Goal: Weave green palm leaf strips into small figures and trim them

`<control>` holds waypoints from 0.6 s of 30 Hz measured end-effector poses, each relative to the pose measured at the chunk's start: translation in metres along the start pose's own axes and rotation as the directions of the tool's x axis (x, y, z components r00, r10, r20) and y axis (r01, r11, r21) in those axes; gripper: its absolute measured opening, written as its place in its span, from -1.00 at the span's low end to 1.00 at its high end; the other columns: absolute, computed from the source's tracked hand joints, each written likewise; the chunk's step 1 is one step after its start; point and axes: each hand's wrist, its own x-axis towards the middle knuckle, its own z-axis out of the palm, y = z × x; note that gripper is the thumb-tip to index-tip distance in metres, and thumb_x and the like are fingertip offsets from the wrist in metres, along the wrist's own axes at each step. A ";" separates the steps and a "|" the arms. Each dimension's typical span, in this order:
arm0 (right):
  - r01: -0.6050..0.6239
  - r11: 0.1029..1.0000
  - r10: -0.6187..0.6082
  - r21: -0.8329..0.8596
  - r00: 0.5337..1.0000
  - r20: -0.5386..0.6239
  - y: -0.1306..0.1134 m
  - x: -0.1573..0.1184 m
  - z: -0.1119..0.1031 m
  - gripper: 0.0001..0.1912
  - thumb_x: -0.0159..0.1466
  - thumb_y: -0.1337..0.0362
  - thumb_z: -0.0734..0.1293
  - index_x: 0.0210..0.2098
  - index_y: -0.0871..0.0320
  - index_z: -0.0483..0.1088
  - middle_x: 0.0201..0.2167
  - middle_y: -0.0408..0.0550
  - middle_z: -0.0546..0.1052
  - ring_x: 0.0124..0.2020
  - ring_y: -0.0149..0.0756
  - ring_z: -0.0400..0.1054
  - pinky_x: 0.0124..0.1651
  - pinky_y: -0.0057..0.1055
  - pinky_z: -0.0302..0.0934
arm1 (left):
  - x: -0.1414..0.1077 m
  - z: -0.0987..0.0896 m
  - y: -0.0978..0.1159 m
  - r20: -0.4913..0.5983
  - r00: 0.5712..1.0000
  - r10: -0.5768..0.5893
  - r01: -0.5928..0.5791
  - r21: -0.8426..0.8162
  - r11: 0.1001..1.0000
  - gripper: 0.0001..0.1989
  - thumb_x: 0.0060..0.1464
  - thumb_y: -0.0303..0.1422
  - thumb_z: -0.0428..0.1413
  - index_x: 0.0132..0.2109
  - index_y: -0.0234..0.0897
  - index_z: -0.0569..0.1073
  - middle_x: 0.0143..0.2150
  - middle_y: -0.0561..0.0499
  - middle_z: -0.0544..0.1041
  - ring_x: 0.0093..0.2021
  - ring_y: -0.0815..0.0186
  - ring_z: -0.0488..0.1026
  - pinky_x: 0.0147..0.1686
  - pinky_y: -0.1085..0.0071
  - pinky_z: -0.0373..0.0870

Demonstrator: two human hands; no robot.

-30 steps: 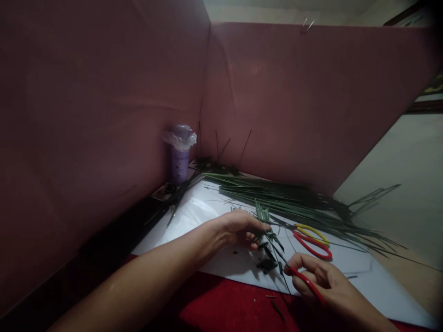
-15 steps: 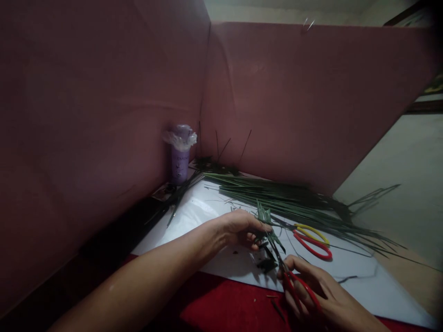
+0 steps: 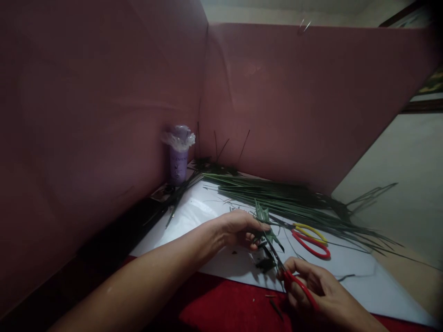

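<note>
My left hand point(image 3: 242, 226) pinches a small folded or woven piece of green leaf strips point(image 3: 262, 213) between thumb and fingers, its pointed ends sticking up and to the right. In my right hand point(image 3: 313, 279) is a pair of red-handled scissors point(image 3: 302, 289), fingers through the handles. Their blades point up and left, against the strips below my left thumb, and look nearly closed. Whether a strip lies between the blades I cannot tell. Dark leaf scraps point(image 3: 266, 264) lie under the blades.
A second pair of scissors point(image 3: 311, 242), with red and yellow handles, rests on the white board point(image 3: 380, 290). Long green leaf strips point(image 3: 277, 191) spread along the back. A purple cup point(image 3: 179, 163) with plastic on top stands in the corner. Pink panels point(image 3: 294, 101) rise behind; red cloth point(image 3: 221, 302) lies in front.
The handles of the scissors in my right hand have come closer together, closing the blades. My left hand keeps its hold on the leaf piece. The whole view has shifted slightly.
</note>
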 end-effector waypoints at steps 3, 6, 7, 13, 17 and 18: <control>-0.011 0.999 0.012 -0.030 1.000 0.009 0.001 0.002 -0.004 -0.54 -0.02 -0.05 0.41 -0.44 0.15 0.17 -0.73 -0.37 0.10 -0.69 -0.61 -0.17 -0.62 -0.57 -0.33 | 0.001 0.000 0.000 -0.003 1.000 0.003 -0.003 0.010 1.000 -0.87 -0.09 -0.54 0.10 -0.55 -0.40 0.35 -0.69 0.09 0.35 -0.72 0.47 0.26 -0.70 0.52 0.24; -0.008 1.000 0.009 -0.025 1.000 0.020 0.004 0.002 -0.008 -0.55 -0.01 -0.04 0.41 -0.44 0.15 0.18 -0.73 -0.37 0.09 -0.68 -0.59 -0.15 -0.61 -0.57 -0.31 | 0.000 0.000 0.000 -0.002 1.000 0.003 -0.003 0.012 1.000 -0.87 -0.10 -0.53 0.11 -0.56 -0.40 0.35 -0.70 0.10 0.33 -0.73 0.48 0.24 -0.68 0.52 0.24; -0.008 1.000 0.009 -0.023 1.000 0.024 0.004 0.002 -0.009 -0.56 -0.01 -0.04 0.41 -0.44 0.15 0.18 -0.73 -0.37 0.08 -0.68 -0.59 -0.15 -0.61 -0.57 -0.31 | 0.000 0.001 0.000 -0.004 1.000 0.004 -0.004 0.012 1.000 -0.87 -0.11 -0.53 0.12 -0.56 -0.39 0.35 -0.71 0.11 0.32 -0.73 0.48 0.24 -0.67 0.52 0.25; -0.025 0.999 0.025 -0.043 1.000 0.006 0.000 0.001 -0.006 -0.53 -0.05 -0.06 0.42 -0.45 0.14 0.19 -0.73 -0.37 0.07 -0.68 -0.58 -0.14 -0.61 -0.55 -0.29 | 0.000 0.002 0.001 -0.002 1.000 0.009 -0.009 0.016 1.000 -0.86 -0.08 -0.54 0.09 -0.56 -0.39 0.35 -0.71 0.11 0.31 -0.72 0.48 0.23 -0.66 0.51 0.23; -0.037 0.997 0.037 -0.067 0.999 -0.006 -0.002 0.001 -0.007 -0.53 -0.07 -0.06 0.42 -0.48 0.14 0.18 -0.74 -0.35 0.11 -0.68 -0.57 -0.12 -0.61 -0.55 -0.28 | -0.001 0.001 0.000 0.015 1.000 0.015 -0.015 0.016 1.000 -0.83 -0.07 -0.54 0.08 -0.58 -0.39 0.34 -0.72 0.11 0.29 -0.72 0.48 0.21 -0.65 0.51 0.21; -0.038 0.997 0.038 -0.074 0.999 -0.009 -0.002 0.002 -0.008 -0.54 -0.07 -0.06 0.42 -0.48 0.14 0.18 -0.74 -0.35 0.12 -0.68 -0.57 -0.12 -0.61 -0.55 -0.28 | -0.001 0.001 0.000 0.012 1.000 0.016 -0.017 0.022 1.000 -0.83 -0.07 -0.54 0.08 -0.58 -0.38 0.34 -0.73 0.11 0.28 -0.73 0.48 0.20 -0.65 0.50 0.20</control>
